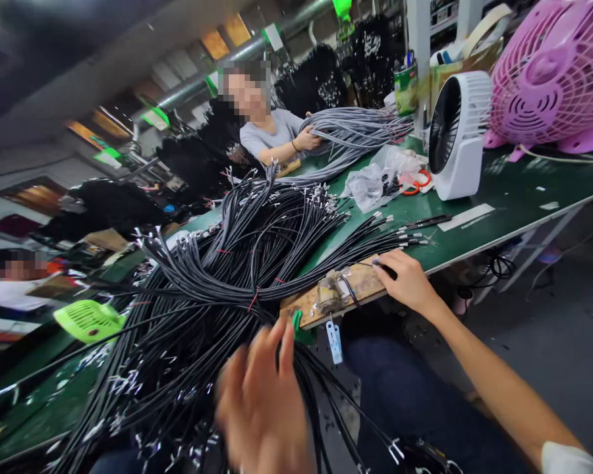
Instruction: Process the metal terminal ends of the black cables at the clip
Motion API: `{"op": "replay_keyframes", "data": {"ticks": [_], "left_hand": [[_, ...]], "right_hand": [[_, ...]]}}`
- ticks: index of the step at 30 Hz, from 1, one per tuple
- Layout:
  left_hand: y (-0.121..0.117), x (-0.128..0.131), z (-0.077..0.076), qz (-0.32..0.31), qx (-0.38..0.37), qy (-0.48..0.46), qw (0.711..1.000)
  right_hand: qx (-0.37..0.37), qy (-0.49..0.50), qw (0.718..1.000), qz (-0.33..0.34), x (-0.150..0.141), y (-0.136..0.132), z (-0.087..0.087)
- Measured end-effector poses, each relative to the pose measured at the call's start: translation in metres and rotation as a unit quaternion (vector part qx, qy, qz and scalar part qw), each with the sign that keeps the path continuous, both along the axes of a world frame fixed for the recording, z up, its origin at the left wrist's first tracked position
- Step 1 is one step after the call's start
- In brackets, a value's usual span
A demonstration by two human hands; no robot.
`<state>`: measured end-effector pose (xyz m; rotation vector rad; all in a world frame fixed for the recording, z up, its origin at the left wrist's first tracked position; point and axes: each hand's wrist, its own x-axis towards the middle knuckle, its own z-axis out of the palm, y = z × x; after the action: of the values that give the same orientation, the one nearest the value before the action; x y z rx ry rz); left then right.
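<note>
My left hand (264, 401), smeared by motion, is raised in front of the large heap of black cables (217, 283) with its fingers apart. It appears to hold nothing. At the right end of a wooden board (306, 309), my right hand (408, 280) is closed, thumb and fingers pinching a short dark piece that looks like a black cable end (386, 268). A small clear-covered fixture (330, 291) is mounted on the board. Below it hangs a light-blue clothes peg (334, 342). Loose cables with bare metal tips lie behind the board.
A white fan (457, 138) and a pink fan (548, 79) stand on the green table (518, 181). Orange-handled scissors (418, 183), a plastic bag (375, 181) and dark tweezers (429, 222) lie nearby. Across the table a person (271, 135) handles grey cables (346, 135).
</note>
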<state>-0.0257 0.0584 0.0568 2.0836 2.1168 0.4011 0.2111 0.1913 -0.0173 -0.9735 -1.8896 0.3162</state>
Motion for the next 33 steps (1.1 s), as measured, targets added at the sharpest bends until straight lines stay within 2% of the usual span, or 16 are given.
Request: {"op": "replay_keyframes", "data": {"ticks": [2,4,5,7,9,14,18,24,29,33], "left_hand": [[0.025,-0.004,0.006,-0.003,0.038,0.044,0.998],[0.054,-0.012,0.011,-0.022,0.045,0.143,0.988],[0.067,-0.018,0.012,-0.043,0.005,0.210,0.977],[0.087,-0.028,0.014,-0.046,-0.026,0.242,0.969],[0.097,-0.036,0.013,-0.039,-0.046,0.261,0.963],[0.106,-0.044,0.013,-0.032,-0.096,0.298,0.949],[0.105,-0.050,0.016,-0.053,-0.095,0.307,0.945],[0.098,-0.052,0.012,-0.062,-0.025,0.290,0.955],[0.103,-0.053,0.014,-0.019,0.045,0.254,0.966],[0.112,-0.050,0.014,-0.002,0.057,0.219,0.974]], "right_hand": [[0.004,0.002,1.000,-0.005,0.000,0.000,0.000],[0.013,0.008,1.000,-0.008,0.001,0.001,-0.002],[0.019,0.011,1.000,-0.008,0.001,0.002,-0.003],[0.036,0.012,0.999,-0.004,0.002,0.005,-0.007],[0.064,0.003,0.998,-0.007,0.003,0.009,-0.012],[0.124,-0.014,0.992,-0.030,0.008,0.021,-0.025],[0.145,-0.030,0.988,-0.038,0.009,0.027,-0.029],[0.122,-0.024,0.992,-0.029,0.009,0.023,-0.024],[0.085,-0.018,0.996,-0.017,0.007,0.019,-0.019],[0.060,-0.013,0.998,-0.013,0.005,0.017,-0.018]]}}
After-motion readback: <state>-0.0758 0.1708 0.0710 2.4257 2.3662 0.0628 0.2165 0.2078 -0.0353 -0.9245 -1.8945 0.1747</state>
